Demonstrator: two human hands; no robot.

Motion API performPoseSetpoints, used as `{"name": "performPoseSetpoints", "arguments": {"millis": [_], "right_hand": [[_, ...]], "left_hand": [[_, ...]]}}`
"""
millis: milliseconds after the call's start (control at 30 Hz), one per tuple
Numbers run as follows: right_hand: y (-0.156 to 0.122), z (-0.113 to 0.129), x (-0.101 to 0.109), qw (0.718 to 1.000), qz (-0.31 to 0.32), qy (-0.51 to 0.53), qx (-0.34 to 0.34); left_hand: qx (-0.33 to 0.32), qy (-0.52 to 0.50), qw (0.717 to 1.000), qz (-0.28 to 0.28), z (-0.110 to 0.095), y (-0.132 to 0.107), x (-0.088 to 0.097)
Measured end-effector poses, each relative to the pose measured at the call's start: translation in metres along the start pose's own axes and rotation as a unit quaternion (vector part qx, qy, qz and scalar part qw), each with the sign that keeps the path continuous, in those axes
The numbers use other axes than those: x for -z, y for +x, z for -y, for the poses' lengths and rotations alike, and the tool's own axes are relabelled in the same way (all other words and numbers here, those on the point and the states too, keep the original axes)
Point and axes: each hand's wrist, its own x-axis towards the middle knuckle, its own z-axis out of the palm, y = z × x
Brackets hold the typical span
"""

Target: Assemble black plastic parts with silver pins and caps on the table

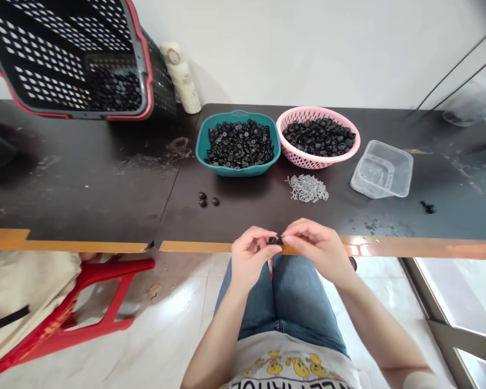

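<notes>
Cut-off dark capital letters [287,384] along the bottom of the white cotton T-shirt [291,356] cannot be read, nor can the red circular mark [172,55] on the cream cylindrical roll [181,78].

Head-worn view, facing forward and down over the table [85,178]

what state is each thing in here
left hand, pinching a small black piece
right hand, pinching the same piece
teal tub, filled with black discs
pink basket, filled with black pieces
clear plastic tub, open, no lid on
metal pins, loose heap on the table
black crate, tilted, dark pieces inside
</notes>
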Motion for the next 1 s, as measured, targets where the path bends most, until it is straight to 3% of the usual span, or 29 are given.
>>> {"name": "performPoseSetpoints", "arguments": {"millis": [100, 200, 367, 567, 667, 767, 833, 933, 1000], "right_hand": [[-0.021, -0.005, -0.018, 0.997, -0.059, 0.044, 0.015], [-0.029, -0.003, -0.023, 0.995, -0.089, 0.025, 0.030], [-0.029, 0.015, -0.009, 0.990, -0.037, -0.114, 0.067], [-0.025, 0.030, 0.006, 0.951, 0.047, -0.275, 0.134], [-0.021, 0.033, 0.010, 0.935, 0.057, -0.312, 0.161], [-0.015, 0.034, 0.013, 0.951, 0.065, -0.260, 0.153], [-0.010, 0.031, 0.016, 0.975, 0.074, -0.178, 0.115], [-0.005, 0.025, 0.019, 0.992, 0.074, -0.084, 0.062], [-0.003, 0.021, 0.020, 0.992, 0.061, -0.093, 0.064]], "left_hand": [[-0.010, -0.046, 0.999, -0.022, 0.004, -0.006, -0.007], [-0.030, -0.038, 0.999, -0.023, 0.006, -0.008, -0.007], [-0.057, 0.042, 0.997, -0.015, 0.002, -0.010, 0.001], [-0.080, 0.105, 0.991, 0.012, -0.008, -0.015, -0.002], [-0.063, 0.122, 0.991, 0.012, -0.012, -0.018, -0.005], [-0.003, 0.084, 0.996, -0.013, -0.013, -0.020, -0.010], [0.075, 0.011, 0.997, -0.016, -0.012, -0.021, -0.015], [0.207, -0.097, 0.974, 0.007, -0.012, -0.019, -0.021], [0.274, -0.136, 0.952, 0.020, -0.012, -0.018, -0.025]]}}
